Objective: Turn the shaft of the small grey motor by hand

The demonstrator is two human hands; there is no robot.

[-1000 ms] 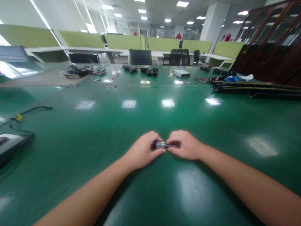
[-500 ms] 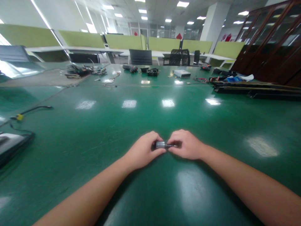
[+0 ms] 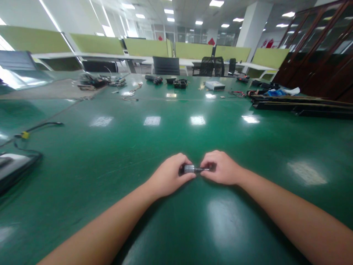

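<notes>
Low over the green table, a small silver-grey cylinder (image 3: 189,168) with a thin dark shaft (image 3: 198,170) lies level between my two hands. My left hand (image 3: 170,176) is closed around the cylinder, thumb below and fingers above; its left end is hidden in the grip. The shaft points right, into the closed fingers of my right hand (image 3: 220,167), which pinch it near its tip. The piece is too small and blurred to tell its exact kind.
A device with a black edge (image 3: 16,167) and a dark cable (image 3: 45,126) lie at the left. Farther back on the green table (image 3: 171,140) are a white box (image 3: 214,85), black parts (image 3: 179,84) and a cable heap (image 3: 93,81). Long black strips (image 3: 300,106) lie at the right.
My right hand has slid slightly right along the shaft, so a wider gap with more shaft shows between my hands. My left hand keeps its hold, and the view has shifted a little.
</notes>
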